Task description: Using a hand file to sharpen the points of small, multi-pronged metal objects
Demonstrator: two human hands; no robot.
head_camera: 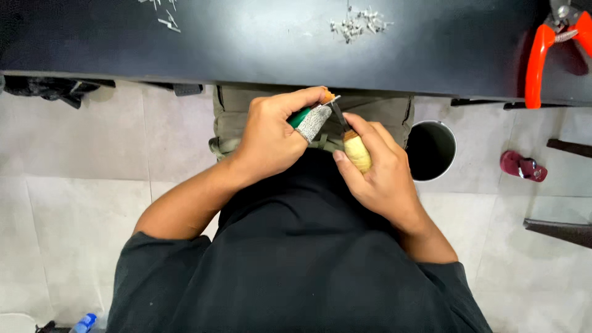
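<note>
A small green thing (300, 117) is pinched in the left hand (271, 139) (one finger wrapped grey). A yellow-handled knife (356, 151) is gripped by the right hand (376, 169), below the counter (277, 43).

From my feed the scene is evenly and fairly brightly lit from above, with a broad pale sheen of glare across the middle of the dark bench (259, 43), while its far corners fall off into near black. I see soft shadows under the bench edge and around the round bin (431, 150) on the grey floor tiles (74, 185). Focus is crisp at the centre, though the wide lens bends the bench edge and softens detail toward the frame corners.
</note>
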